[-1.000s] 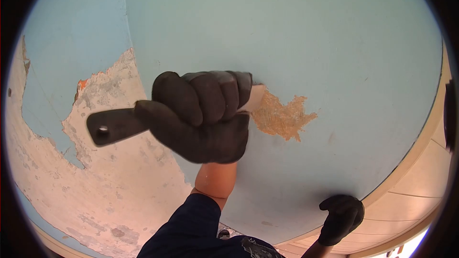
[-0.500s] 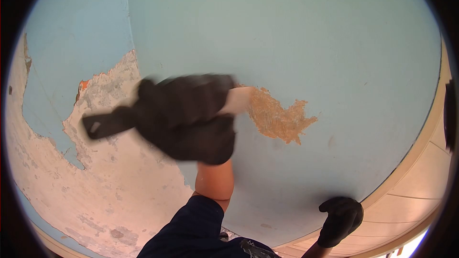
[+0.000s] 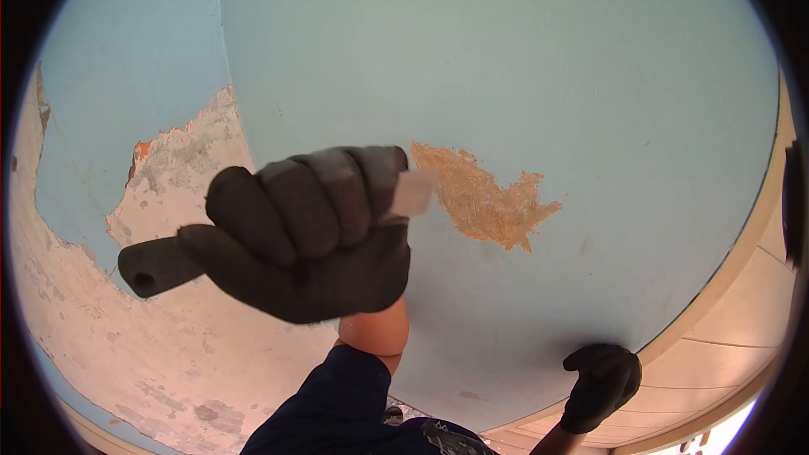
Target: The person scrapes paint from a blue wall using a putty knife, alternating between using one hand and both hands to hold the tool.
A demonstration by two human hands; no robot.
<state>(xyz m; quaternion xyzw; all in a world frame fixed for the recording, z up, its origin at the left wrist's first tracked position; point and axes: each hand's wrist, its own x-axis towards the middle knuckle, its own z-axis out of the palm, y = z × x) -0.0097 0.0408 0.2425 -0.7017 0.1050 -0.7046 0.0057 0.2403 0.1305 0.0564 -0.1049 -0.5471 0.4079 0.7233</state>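
My left hand [image 3: 308, 232], in a dark glove, is closed around a scraper [image 3: 160, 266]. The dark handle with a hole at its end juts out to the left, and the pale flat blade [image 3: 413, 192] emerges on the right of the fist. In this view the blade overlaps the left edge of a bare brownish patch [image 3: 497, 202] in the light blue-green painted wall [image 3: 506, 59]. My right hand [image 3: 602, 388], also gloved, is low on the right near the wall's bottom edge, thumb apart from the other fingers, nothing visible in it.
On the left, a large stripped area [image 3: 202, 354] of rough pale plaster has ragged paint edges. A vertical corner line runs up at the upper left. A cream skirting strip [image 3: 699, 303] and floor tiles [image 3: 733, 354] border the wall at the right.
My left hand has moved slightly down and to the left with the scraper, turning so the curled fingers face me more. The blade has shifted left against the patch. My right hand stays put.
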